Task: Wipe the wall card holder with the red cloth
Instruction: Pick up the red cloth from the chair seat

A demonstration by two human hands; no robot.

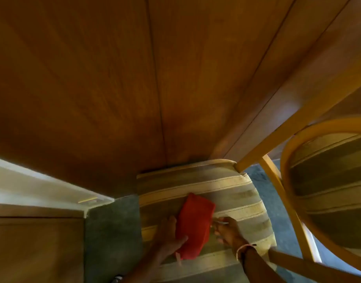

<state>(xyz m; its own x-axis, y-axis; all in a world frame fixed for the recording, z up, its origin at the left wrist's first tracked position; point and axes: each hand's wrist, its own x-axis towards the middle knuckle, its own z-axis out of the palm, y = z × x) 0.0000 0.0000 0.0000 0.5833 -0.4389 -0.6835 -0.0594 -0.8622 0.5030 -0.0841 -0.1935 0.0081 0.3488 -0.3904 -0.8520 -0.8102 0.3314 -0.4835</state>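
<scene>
A folded red cloth [193,223] is low in the view, over a striped chair seat. My left hand [171,237] grips its lower left edge, thumb on top. My right hand [226,231] is at the cloth's right edge, fingers curled and pinching something small and pale; whether it touches the cloth I cannot tell. The wall card holder is not in view.
A wood-panelled wall [114,78] fills the upper view. The striped chair seat [226,186] stands against it. A second wooden chair [318,170] with a curved frame is at the right. A white ledge [32,186] and wooden cabinet [32,248] are at the left, grey carpet [112,231] between.
</scene>
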